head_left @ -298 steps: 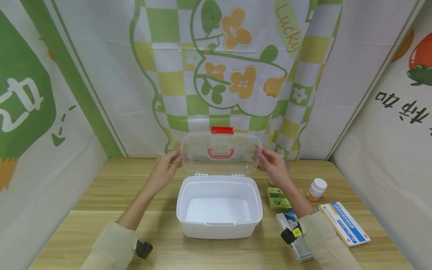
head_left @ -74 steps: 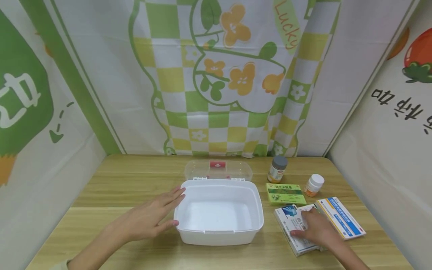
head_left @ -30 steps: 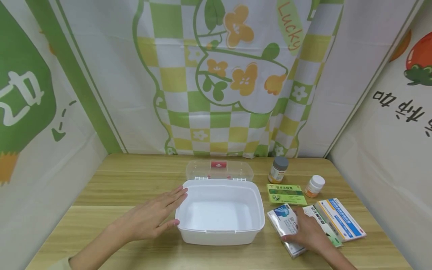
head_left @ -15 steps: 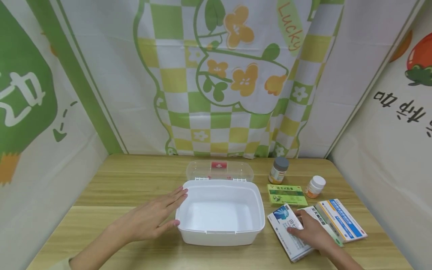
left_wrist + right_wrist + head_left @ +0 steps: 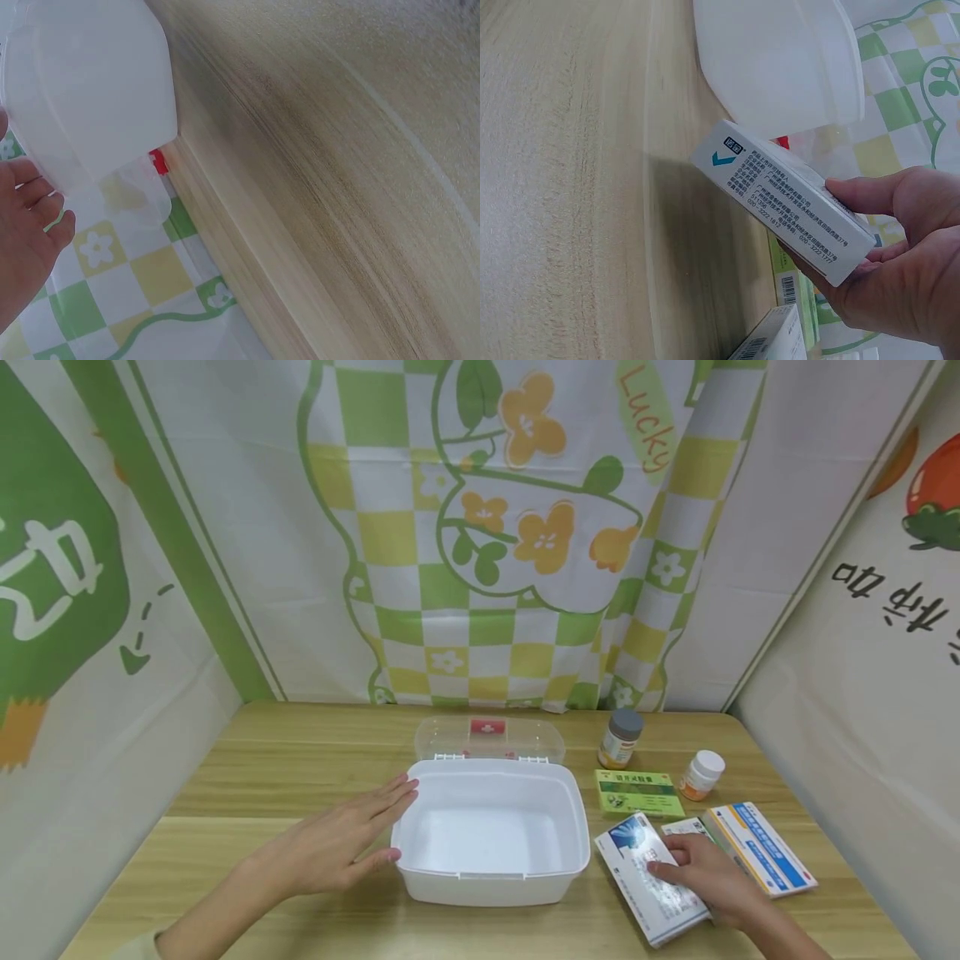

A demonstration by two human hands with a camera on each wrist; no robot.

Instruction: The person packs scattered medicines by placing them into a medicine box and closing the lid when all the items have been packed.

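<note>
A white plastic box [image 5: 491, 889] stands on the table with its clear lid [image 5: 442, 737] folded back behind it. The left hand [image 5: 337, 843] lies with fairly straight fingers against the box's left rim; in the left wrist view that hand [image 5: 30, 225] is beside the box wall [image 5: 112, 97]. The right hand [image 5: 708, 877] grips a white and blue medicine carton [image 5: 648, 885] to the right of the box. In the right wrist view the carton [image 5: 780, 199] is tilted above the table, between the thumb and fingers of the right hand [image 5: 907, 255].
A green carton [image 5: 639, 793] lies behind the held one. A partly covered white-green carton [image 5: 688, 828] and a white, blue and orange carton [image 5: 761, 847] lie to the right. A grey-capped bottle [image 5: 620, 739] and a white-capped bottle [image 5: 702, 775] stand farther back. A patterned curtain [image 5: 480, 635] hangs behind.
The clear lid, earlier upright between both hands, is folded back. The left hand moved to the box's left rim. The right hand took hold of the white and blue carton and raised it.
</note>
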